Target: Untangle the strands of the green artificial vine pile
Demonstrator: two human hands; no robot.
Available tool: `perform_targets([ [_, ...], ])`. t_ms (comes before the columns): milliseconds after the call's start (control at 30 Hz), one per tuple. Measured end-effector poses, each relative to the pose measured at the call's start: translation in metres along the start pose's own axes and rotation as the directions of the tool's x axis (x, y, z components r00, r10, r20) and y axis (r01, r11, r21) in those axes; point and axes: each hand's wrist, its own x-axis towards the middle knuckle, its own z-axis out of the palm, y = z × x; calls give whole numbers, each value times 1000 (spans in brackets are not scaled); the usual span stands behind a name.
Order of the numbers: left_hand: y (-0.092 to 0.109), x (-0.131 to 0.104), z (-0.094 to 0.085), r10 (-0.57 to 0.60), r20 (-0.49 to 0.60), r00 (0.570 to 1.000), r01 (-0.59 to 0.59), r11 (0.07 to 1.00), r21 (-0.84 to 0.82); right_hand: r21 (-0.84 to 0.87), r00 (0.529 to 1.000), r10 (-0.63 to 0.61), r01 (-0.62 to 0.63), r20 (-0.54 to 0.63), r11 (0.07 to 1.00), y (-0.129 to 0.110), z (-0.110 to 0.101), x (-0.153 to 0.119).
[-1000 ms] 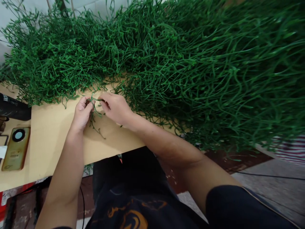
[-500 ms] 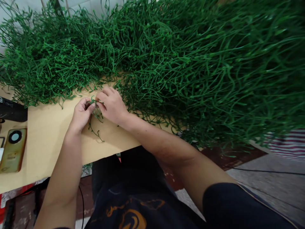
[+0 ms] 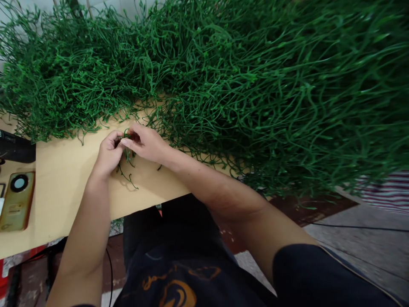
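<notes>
Nearest, below the fingers, was a dark shirt with orange print [image 3: 179, 294]. Under the fingers lay a smooth, flat, tan board [image 3: 73, 170]; well to their left sat a gold, slab-shaped phone [image 3: 19, 211]. A sprig of thin, green, plastic-looking stems [image 3: 128, 157] hung at the fingertips, its long axis trailing toward the wearer. The left hand [image 3: 110, 153] pinched it narrowly; the right hand [image 3: 147, 143] curled equally near, thumbs meeting, its grip impossible to tell. Just beyond the fingers spread a tangled heap of wiry, curling green stems [image 3: 223, 85].
</notes>
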Motion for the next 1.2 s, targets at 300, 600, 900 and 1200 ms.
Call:
perform_targets([
  [300,-10,-1,0,54,-158,986,-8,959,282,-84,994,63,-56,92,995,-4,-4,-2],
  [600,1,-7,14,72,-192,979,29,879,476,-104,995,33,-22,98,994,-3,-13,-8],
  [900,-15,7,-20,93,-444,891,65,942,328,180,819,-424,384,386,906,-56,-33,-41],
  [1200,17,-10,-1,-119,59,991,122,991,-54,5,997,-12,13,-79,1000,-12,-39,-11],
])
